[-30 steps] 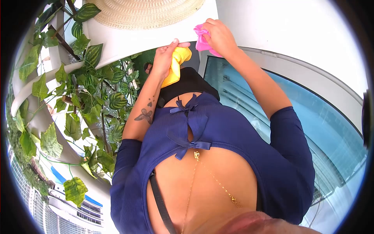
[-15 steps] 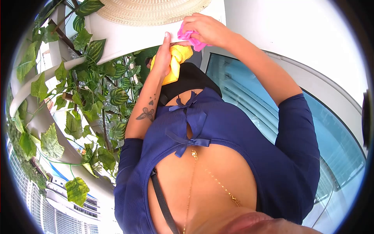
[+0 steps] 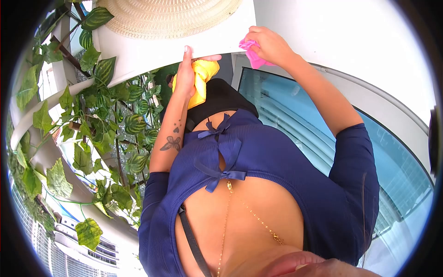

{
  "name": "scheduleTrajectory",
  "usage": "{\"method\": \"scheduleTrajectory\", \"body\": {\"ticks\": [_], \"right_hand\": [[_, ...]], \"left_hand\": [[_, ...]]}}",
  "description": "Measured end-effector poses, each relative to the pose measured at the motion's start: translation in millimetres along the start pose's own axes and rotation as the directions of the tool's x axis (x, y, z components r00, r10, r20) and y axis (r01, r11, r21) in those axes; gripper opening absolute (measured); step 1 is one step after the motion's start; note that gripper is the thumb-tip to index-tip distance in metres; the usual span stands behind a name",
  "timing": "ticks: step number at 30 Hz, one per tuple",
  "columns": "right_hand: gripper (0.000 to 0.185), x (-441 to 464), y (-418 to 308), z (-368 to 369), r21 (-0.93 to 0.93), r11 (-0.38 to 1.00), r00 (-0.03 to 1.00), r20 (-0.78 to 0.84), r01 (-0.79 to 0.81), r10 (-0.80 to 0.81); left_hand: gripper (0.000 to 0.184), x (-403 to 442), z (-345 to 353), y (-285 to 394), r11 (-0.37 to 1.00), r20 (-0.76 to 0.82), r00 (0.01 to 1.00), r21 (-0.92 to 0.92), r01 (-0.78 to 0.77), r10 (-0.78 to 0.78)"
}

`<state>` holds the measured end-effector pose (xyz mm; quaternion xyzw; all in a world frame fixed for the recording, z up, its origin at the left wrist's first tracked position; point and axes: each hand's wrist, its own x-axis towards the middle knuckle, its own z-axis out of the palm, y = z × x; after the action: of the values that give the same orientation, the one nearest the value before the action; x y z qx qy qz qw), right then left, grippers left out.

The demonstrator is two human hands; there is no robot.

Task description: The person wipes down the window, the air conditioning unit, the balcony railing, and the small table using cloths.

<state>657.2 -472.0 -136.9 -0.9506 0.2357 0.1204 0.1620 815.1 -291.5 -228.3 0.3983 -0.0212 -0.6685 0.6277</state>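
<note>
My left hand [image 3: 187,78] is at the front edge of the white table [image 3: 221,41], thumb pointing up along it. A bunched yellow cloth [image 3: 201,78] is in its grip and hangs below the tabletop. Off the table's right corner, my right hand [image 3: 272,46] pinches a crumpled pink cloth [image 3: 254,56], which dangles from the fingers. On the tabletop lies a round woven placemat [image 3: 170,18], its far part cut off by the top of the view.
Leafy artificial vines [image 3: 101,134] climb a white curved railing [image 3: 55,97] at my left. A glass panel in a white frame [image 3: 295,111] stands at my right. White buildings [image 3: 87,240] show beyond the railing.
My right hand has moved right with the pink cloth, away from the table edge and from my left hand. The left hand still holds the yellow cloth; the view has shifted slightly.
</note>
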Motion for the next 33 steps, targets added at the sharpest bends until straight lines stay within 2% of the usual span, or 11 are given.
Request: {"method": "scheduleTrajectory", "body": {"ticks": [4, 7, 9, 15, 17, 21, 23, 28, 30, 32, 33], "right_hand": [[0.018, 41, 14, -13, -0.137, 0.988, 0.982, -0.183, -0.072, 0.047], [0.018, 62, 19, -19, 0.028, 0.990, 0.962, -0.232, -0.140, 0.143], [0.019, 49, 8, -11, -0.151, 0.923, 0.932, -0.144, -0.353, 0.333], [0.013, 18, 1, 5, -0.238, 0.969, 0.987, -0.159, -0.066, 0.029], [0.013, 54, 8, -15, -0.192, 0.947, 0.950, -0.229, -0.257, 0.212], [0.019, 84, 24, -18, -0.041, 0.970, 0.923, -0.318, -0.239, 0.214], [0.014, 58, 15, 0, -0.267, 0.945, 0.937, -0.337, -0.187, 0.090], [0.020, -19, -11, -8, -0.065, 0.991, 0.987, -0.120, -0.119, 0.110], [0.029, -20, -13, -52, 0.118, 0.938, 0.848, 0.475, -0.326, 0.235], [0.036, -11, 4, -67, 0.177, 0.869, 0.884, 0.171, -0.462, 0.435], [0.036, 1, 13, -65, 0.177, 0.871, 0.886, 0.171, -0.458, 0.431]], "left_hand": [[0.071, -1, 5, 3, 1.000, -0.047, 0.999, 0.002, -0.010, 0.010], [0.071, -5, 6, 4, 1.000, -0.033, 0.999, -0.011, 0.021, -0.021], [0.071, -7, 11, 4, 1.000, -0.061, 0.998, -0.017, -0.018, 0.017], [0.076, -3, 2, -1, 1.000, -0.042, 0.999, 0.012, -0.002, 0.003], [0.076, 0, -1, 1, 1.000, -0.033, 0.999, 0.007, 0.004, -0.003], [0.076, -4, 4, 0, 1.000, -0.043, 0.999, -0.028, 0.007, -0.008], [0.077, -2, 3, 0, 0.999, -0.036, 0.999, -0.039, -0.012, 0.011], [0.070, -3, 3, 5, 0.997, -0.008, 0.999, -0.061, 0.036, -0.037], [0.076, -7, 3, 4, 0.998, 0.006, 0.999, -0.051, 0.040, -0.040], [0.075, -6, 3, 8, 0.997, 0.011, 0.999, -0.051, 0.054, -0.053], [0.075, -6, 1, 7, 0.997, 0.008, 0.999, -0.052, 0.050, -0.050]]}}
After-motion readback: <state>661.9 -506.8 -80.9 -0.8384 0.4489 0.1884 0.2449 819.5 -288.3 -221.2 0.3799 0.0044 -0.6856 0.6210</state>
